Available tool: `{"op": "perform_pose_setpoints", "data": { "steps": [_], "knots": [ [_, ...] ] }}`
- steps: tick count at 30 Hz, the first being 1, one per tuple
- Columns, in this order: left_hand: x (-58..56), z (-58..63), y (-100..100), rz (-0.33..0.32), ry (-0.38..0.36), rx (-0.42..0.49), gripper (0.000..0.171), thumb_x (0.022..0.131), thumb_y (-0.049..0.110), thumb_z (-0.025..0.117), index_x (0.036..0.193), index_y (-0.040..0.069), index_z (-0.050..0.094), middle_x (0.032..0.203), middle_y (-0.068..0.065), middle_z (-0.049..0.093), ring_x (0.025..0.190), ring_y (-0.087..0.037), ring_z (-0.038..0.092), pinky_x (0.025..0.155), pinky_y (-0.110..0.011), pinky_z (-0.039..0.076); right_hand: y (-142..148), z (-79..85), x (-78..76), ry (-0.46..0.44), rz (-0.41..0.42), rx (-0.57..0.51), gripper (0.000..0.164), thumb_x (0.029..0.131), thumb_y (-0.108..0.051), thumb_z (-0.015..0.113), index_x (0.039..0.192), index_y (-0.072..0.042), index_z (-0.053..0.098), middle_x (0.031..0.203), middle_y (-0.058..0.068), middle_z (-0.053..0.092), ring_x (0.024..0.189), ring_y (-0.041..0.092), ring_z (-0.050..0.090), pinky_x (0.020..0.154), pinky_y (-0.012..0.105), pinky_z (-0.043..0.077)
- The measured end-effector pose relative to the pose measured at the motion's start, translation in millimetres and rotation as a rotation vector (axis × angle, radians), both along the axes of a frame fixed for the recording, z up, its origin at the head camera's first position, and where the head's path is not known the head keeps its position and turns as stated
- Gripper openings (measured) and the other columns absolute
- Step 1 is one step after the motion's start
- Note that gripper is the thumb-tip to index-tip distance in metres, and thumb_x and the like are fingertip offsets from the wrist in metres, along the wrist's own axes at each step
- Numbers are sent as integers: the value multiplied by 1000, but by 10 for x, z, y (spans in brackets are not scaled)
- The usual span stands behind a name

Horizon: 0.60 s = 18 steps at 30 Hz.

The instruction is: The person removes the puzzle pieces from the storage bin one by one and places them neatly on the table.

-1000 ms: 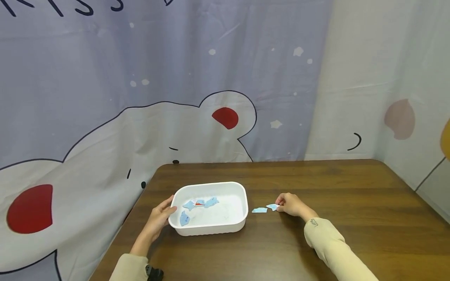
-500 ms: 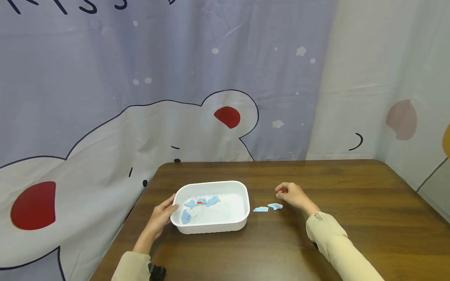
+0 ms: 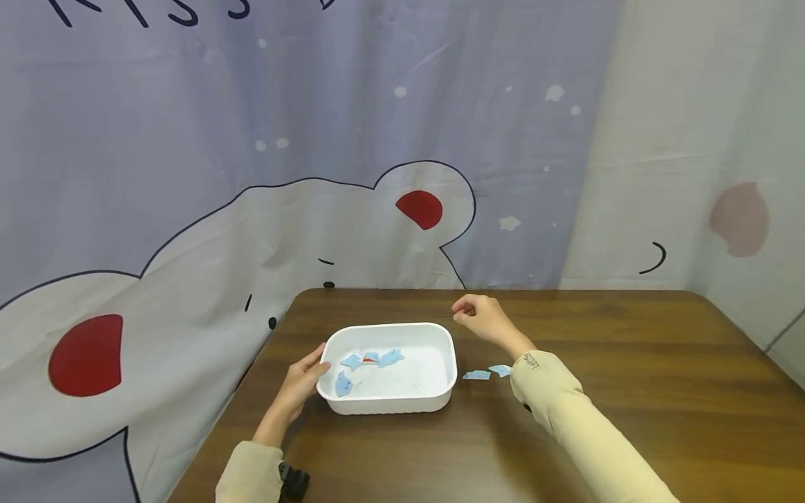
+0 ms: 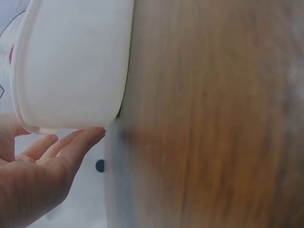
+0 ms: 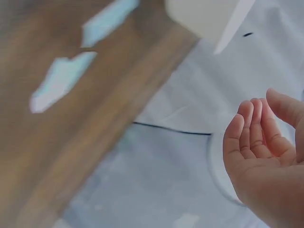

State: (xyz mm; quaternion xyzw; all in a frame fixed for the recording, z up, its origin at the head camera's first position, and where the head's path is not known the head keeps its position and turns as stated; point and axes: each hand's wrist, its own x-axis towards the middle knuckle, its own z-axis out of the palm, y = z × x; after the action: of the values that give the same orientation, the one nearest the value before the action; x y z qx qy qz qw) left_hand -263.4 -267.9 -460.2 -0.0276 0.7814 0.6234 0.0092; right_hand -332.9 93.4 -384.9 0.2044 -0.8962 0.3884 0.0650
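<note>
A white plastic tray [image 3: 418, 370] stands on the table, its side wall [image 4: 76, 61] filling the upper left of the left wrist view. My left hand [image 3: 300, 383] holds its left end, thumb over the rim and fingers against the outside. Inside lie several ragged light blue paper pieces [image 3: 343, 384], one with a red mark. Two more blue pieces, a narrow one [image 3: 476, 375] and a pointed one [image 3: 500, 370], rest on the table right of the tray. Raised beyond them, my right hand [image 3: 487, 320] has loosely bent fingers with nothing between them, as the right wrist view confirms.
The brown wooden table [image 3: 616, 391] reaches far to the right. Behind it hangs a printed curtain [image 3: 314, 230] with a white bear pattern. A black device [image 3: 293, 482] sits at my left wrist.
My right hand has let go of the pointed blue piece, leaving it on the table, then risen and moved left toward the tray. The left hand keeps its hold. The head view has shifted slightly.
</note>
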Motion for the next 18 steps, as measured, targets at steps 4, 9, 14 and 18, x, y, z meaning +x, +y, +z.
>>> {"op": "perform_pose_setpoints", "data": {
  "steps": [4, 9, 14, 18],
  "knots": [
    [-9, -18, -3, 11, -1, 14, 55, 100, 10, 47, 152, 2, 29, 151, -29, 34, 133, -43, 45, 96, -45, 53, -250, 144, 15, -1, 44, 2, 15, 90, -10, 63, 101, -1, 69, 94, 13, 71, 85, 21, 65, 74, 30, 52],
    [-27, -42, 58, 12, -2, 28, 55, 100, 9, 47, 151, 2, 30, 151, -30, 34, 133, -44, 44, 98, -46, 51, -490, 223, 49, -1, 88, 22, 15, 91, -8, 63, 102, 0, 68, 94, 14, 72, 88, 23, 66, 79, 34, 54],
    [-64, -22, 101, 7, 4, 10, 54, 100, 10, 47, 151, 1, 30, 152, -29, 32, 133, -44, 44, 98, -47, 51, -728, 235, 78, -11, 122, 40, 13, 90, -6, 65, 101, 0, 69, 93, 13, 72, 88, 21, 66, 80, 32, 54],
    [-87, -1, 115, 9, 4, 1, 54, 100, 10, 47, 151, 2, 31, 152, -29, 34, 132, -44, 46, 98, -47, 52, -909, 204, 99, -16, 155, 49, 13, 88, -5, 67, 100, 0, 69, 92, 11, 72, 87, 19, 65, 79, 29, 53]
  ]
}}
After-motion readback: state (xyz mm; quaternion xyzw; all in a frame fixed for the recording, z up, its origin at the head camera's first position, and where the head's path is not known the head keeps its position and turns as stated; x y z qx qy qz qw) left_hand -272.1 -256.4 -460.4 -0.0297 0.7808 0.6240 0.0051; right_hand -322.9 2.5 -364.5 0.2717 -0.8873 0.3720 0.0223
